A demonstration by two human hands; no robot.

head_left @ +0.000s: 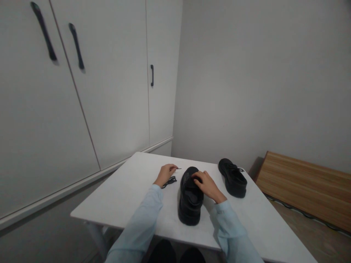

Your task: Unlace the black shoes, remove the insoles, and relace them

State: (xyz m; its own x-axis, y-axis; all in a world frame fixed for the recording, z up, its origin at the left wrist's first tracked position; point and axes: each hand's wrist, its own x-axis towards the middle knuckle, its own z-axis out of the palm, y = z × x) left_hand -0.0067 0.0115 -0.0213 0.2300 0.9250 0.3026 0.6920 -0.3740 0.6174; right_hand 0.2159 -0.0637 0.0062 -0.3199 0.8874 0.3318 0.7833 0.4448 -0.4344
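A black shoe stands on the white table in front of me, its toe pointing away and its opening facing up. No lace shows across its front. My right hand has its fingers curled on the right side of the shoe's upper, near the eyelets. To the left of the toe, my left hand pinches a short, thin dark end that looks like a shoelace tip. Beside that hand, a bundled black shoelace lies on the table.
A second black shoe, with its lace in, stands at the table's right side. White cupboards with dark handles line the left, and a grey wall rises behind. A wood-grain board is beyond the table's right edge.
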